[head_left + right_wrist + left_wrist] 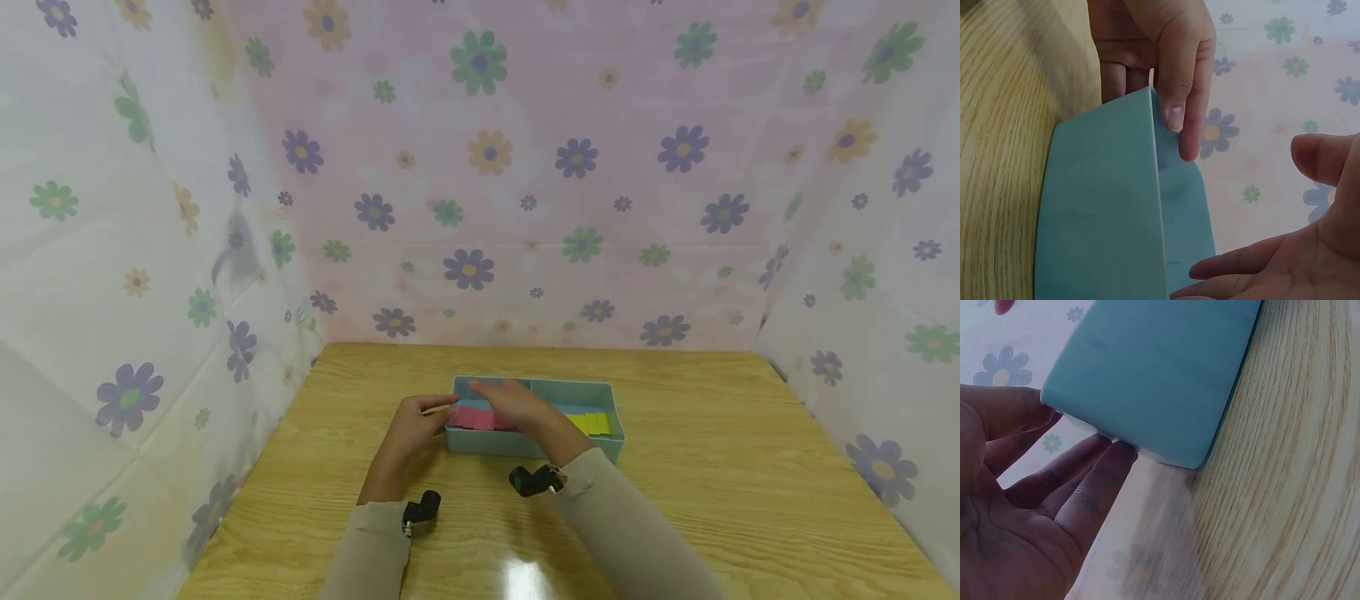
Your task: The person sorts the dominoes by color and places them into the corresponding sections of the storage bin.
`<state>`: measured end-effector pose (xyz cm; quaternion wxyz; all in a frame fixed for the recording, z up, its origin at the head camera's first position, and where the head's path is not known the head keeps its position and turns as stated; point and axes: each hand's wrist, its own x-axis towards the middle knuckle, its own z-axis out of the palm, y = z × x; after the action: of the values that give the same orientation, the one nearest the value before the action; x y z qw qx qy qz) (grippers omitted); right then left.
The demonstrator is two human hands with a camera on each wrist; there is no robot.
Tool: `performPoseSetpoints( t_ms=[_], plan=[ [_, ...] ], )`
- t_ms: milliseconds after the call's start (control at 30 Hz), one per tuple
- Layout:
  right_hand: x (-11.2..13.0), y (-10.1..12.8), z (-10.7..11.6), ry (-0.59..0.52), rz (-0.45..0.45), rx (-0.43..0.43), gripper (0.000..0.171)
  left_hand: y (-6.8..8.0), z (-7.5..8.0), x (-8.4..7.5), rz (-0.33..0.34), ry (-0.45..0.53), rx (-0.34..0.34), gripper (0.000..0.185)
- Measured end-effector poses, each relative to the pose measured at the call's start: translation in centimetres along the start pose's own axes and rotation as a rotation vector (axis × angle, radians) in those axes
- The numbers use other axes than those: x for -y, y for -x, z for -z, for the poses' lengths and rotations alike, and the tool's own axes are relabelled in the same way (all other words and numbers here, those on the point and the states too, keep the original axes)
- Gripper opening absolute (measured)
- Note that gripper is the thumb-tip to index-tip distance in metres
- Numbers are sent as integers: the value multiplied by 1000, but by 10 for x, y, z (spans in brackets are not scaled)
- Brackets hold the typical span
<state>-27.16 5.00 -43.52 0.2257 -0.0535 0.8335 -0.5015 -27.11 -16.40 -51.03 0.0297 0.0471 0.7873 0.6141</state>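
Head view shows a shallow teal plastic tray with dividers [480, 440] sitting on the pale wood-grain tabletop [712, 467], roughly at its centre, with pink paper slips [474, 419] in its left part and yellow paper slips [592, 423] to the right; the left hand [415, 427] is at the tray's left end, its thumb over the rim and its fingers against the outside wall, which the left wrist view confirms with fingertips [1116, 452] touching the teal wall [1160, 375]; the right hand [517, 404] hovers over the tray's left-middle compartment, palm down, fingers relaxed and spread, and I cannot tell whether it touches the slips below; in the right wrist view its palm [1291, 269] is open and holds nothing; judging from this, the step in hand is steadying the tray while the right hand reaches into it, apparently for the pink slips; the next move would call for a careful lowering of the fingertips and a light pinch on the top slips, with the left hand bracing the tray; flower-patterned cloth walls [487, 167] enclose the far side and both flanks.
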Motion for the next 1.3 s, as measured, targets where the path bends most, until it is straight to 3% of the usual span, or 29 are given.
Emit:
performPoseSetpoints(
  t_ms=[567,867,967,1133,1300],
  plan=[
    [-10,-7,1,18,-24,-17,97,2,-2,3,-23,26,18,31],
    [-11,-1,4,27,13,-14,92,6,-2,2,-22,13,4,30],
    [-9,5,15,26,38,-31,85,5,-2,1,-18,13,2,31],
    [-16,20,47,41,138,-140,67,5,-2,-1,-2,-13,2,32],
    [-40,35,76,133,170,-196,68,7,2,-4,4,-39,17,31]
  ],
)
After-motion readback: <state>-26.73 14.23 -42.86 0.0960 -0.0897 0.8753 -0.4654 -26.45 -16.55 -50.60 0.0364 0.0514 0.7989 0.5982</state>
